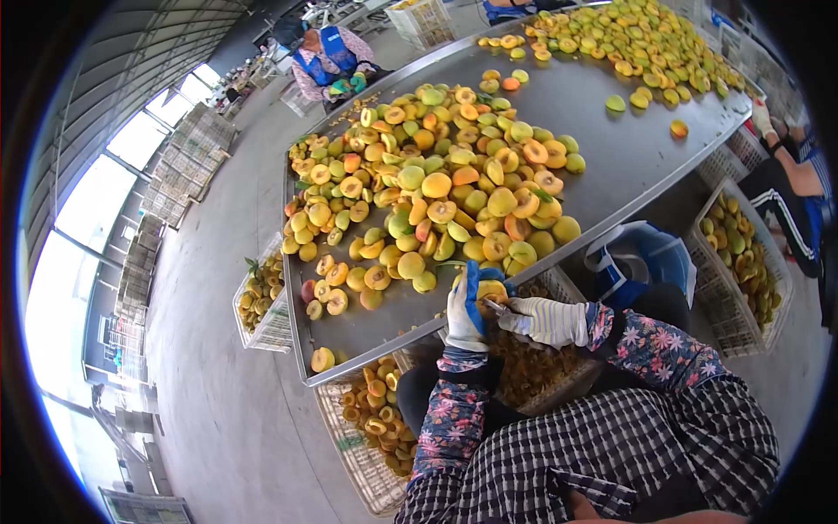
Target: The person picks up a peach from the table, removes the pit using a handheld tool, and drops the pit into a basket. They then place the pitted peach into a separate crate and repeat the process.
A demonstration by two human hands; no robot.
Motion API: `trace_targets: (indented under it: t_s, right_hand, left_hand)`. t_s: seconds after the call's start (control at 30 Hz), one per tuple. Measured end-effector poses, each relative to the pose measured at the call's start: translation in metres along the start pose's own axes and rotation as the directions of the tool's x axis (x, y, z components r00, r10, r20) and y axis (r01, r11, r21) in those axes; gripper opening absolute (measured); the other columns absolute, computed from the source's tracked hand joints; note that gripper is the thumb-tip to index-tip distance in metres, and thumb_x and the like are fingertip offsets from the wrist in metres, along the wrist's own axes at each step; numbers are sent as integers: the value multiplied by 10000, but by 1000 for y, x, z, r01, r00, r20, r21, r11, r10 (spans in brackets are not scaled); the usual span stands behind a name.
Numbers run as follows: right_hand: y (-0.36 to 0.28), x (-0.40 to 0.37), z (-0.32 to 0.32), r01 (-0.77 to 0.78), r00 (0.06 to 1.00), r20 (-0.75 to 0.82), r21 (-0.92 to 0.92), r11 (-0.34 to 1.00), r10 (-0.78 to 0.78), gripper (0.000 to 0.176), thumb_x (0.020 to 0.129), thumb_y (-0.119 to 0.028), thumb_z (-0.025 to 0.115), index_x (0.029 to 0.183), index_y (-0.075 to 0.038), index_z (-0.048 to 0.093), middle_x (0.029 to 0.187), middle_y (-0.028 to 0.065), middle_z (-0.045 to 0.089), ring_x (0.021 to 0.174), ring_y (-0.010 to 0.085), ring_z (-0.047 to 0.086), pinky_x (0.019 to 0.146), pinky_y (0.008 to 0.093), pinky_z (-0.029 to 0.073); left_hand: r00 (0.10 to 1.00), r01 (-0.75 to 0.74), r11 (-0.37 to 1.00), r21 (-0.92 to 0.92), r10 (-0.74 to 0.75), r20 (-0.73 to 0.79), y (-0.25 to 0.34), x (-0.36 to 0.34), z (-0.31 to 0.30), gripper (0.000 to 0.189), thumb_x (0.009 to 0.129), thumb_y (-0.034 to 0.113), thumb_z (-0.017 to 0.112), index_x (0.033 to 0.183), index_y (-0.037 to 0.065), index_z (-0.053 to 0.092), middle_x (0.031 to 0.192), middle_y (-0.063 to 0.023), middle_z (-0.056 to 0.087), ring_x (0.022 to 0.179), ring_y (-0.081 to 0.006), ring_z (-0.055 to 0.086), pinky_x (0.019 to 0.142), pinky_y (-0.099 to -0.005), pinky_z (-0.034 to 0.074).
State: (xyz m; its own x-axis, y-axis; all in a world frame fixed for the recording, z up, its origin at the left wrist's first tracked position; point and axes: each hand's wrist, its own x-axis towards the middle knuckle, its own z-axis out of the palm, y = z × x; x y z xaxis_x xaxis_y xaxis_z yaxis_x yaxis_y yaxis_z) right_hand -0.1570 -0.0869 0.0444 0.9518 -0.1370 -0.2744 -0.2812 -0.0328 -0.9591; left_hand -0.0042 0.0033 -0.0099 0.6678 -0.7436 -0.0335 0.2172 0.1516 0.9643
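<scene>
My left hand (470, 307), in a white and blue glove, is closed around a halved yellow fruit (491, 291) at the front edge of the metal table (594, 201). From the right, my right hand (546, 321), in a striped knit glove, grips a small metal tool (497, 306) whose tip meets the fruit's cut face. Beyond both hands lies a large pile of whole and halved yellow-green fruit (436, 185). Under my hands is a crate of brownish pieces (532, 367).
A crate of halved fruit (381, 419) stands below the table's front left. Another crate (738, 253) and a blue bucket (642, 258) are at the right. One person (332, 61) sits across the table, another (799, 175) at the right. A second pile (620, 39) lies farther back.
</scene>
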Motion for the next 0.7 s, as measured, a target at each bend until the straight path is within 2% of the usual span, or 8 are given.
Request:
trace_targets:
  t_s: [0.07, 0.17, 0.2, 0.33, 0.4, 0.47, 0.57, 0.7]
  right_hand:
    - [-26, -10, -5, -320, 945, 124, 155, 935, 303, 458, 992, -437, 551, 1273, -75, 531, 806, 10, 601, 684, 106, 575, 645, 232, 471]
    - [27, 12, -10, 56, 996, 74, 24, 998, -58, 425, 1002, -407, 540, 1251, -62, 535, 826, 32, 628, 713, 171, 609, 677, 293, 504]
    - [28, 20, -4, 413, 895, -43, -296, 861, -444, 395, 1008, -377, 531, 1213, -41, 546, 838, 54, 649, 748, 240, 638, 712, 376, 521]
    - [37, 10, 6, 228, 899, -145, -650, 725, -412, 400, 996, -395, 537, 1179, -40, 562, 786, 83, 644, 677, 254, 646, 623, 398, 524]
    - [34, 7, 11, 147, 976, -132, -193, 970, -174, 403, 995, -435, 521, 1128, -58, 566, 699, 64, 598, 558, 207, 594, 509, 356, 487]
    - [-7, -18, 11, -123, 992, 48, 294, 948, 114, 405, 996, -493, 490, 1004, -93, 554, 572, 14, 484, 407, 113, 465, 362, 272, 382]
    - [-8, -22, 17, -123, 992, 59, 428, 895, 108, 441, 971, -561, 513, 1021, -124, 527, 601, -29, 476, 430, 85, 462, 361, 242, 372]
    - [-6, -28, 11, -254, 965, 224, 681, 686, 136, 444, 972, -553, 521, 984, -110, 521, 592, -54, 422, 420, 71, 380, 390, 243, 299]
  left_hand:
    - [998, 5, 1000, -18, -6, -66, 24, -10, 16, 609, 1039, 501, 376, 1041, -59, 615, 795, -125, 679, 749, -210, 668, 735, -314, 548]
    - [995, 97, 978, -185, -96, 18, 15, -7, 7, 493, 1060, 382, 405, 1056, -47, 649, 929, -117, 711, 793, -182, 694, 726, -303, 565]
    - [999, 22, 992, -127, -26, -31, 11, -4, 9, 462, 1052, 364, 440, 1064, -48, 649, 891, -118, 708, 793, -182, 690, 737, -296, 557]
    - [985, 1, 992, -127, -23, -171, 0, 1, 18, 393, 1050, 285, 461, 955, -46, 651, 855, -119, 696, 750, -200, 689, 662, -311, 557]
    - [965, -254, 926, 280, 260, 15, -14, 12, 1, 392, 1051, 286, 458, 947, -43, 645, 860, -123, 695, 739, -199, 688, 652, -318, 553]
    - [963, -268, 933, 241, 262, 58, -3, 1, 10, 374, 1047, 284, 463, 973, -40, 635, 874, -125, 686, 756, -212, 690, 660, -334, 563]
    - [999, 11, 983, -184, -3, 40, 33, -14, 30, 317, 1049, 209, 455, 1044, -52, 636, 950, -140, 694, 813, -208, 694, 719, -361, 596]
    - [999, -44, 999, -29, 45, 29, 25, -10, 32, 335, 1058, 240, 440, 1017, -41, 618, 933, -121, 680, 803, -222, 693, 664, -358, 603]
